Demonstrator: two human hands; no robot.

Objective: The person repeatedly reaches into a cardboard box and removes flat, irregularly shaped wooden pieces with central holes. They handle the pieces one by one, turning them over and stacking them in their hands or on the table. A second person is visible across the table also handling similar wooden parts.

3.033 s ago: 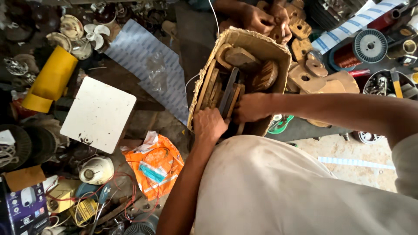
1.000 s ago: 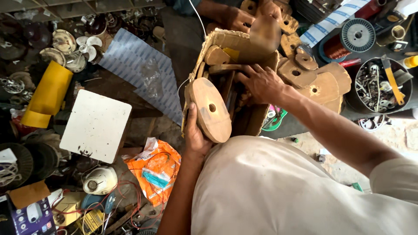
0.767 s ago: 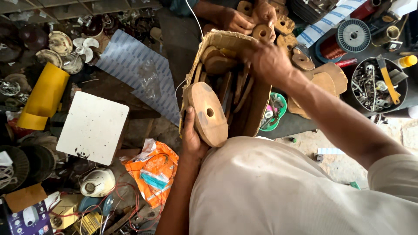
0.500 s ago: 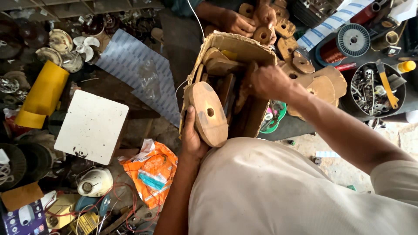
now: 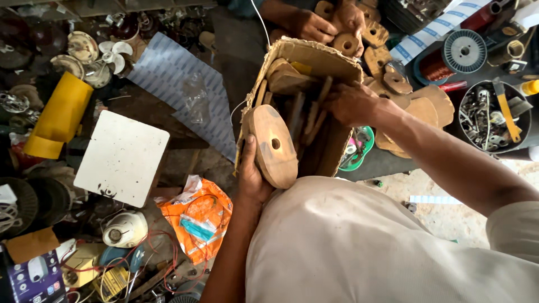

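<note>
My left hand point(image 5: 254, 178) still clamps the oval wooden form point(image 5: 273, 147) against the cardboard box's point(image 5: 314, 56) near-left edge. My right hand point(image 5: 352, 104) has dipped back inside, fingers curled among the upright wooden pieces point(image 5: 306, 115); whether it grips one, I cannot tell.

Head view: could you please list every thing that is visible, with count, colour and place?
cardboard box: one, brown, centre, holds wooden pieces
oval wooden disc: one, tan, with a hole, at the box's front left edge
loose wooden pieces: several, tan, right of the box
white board: one, left
yellow roll: one, far left
orange bag: one, lower centre
round tub of metal parts: one, dark, right
copper wire spool: one, upper right
another person's hands: top, on wooden pieces
left hand: holds the disc
right hand: inside the box
</note>
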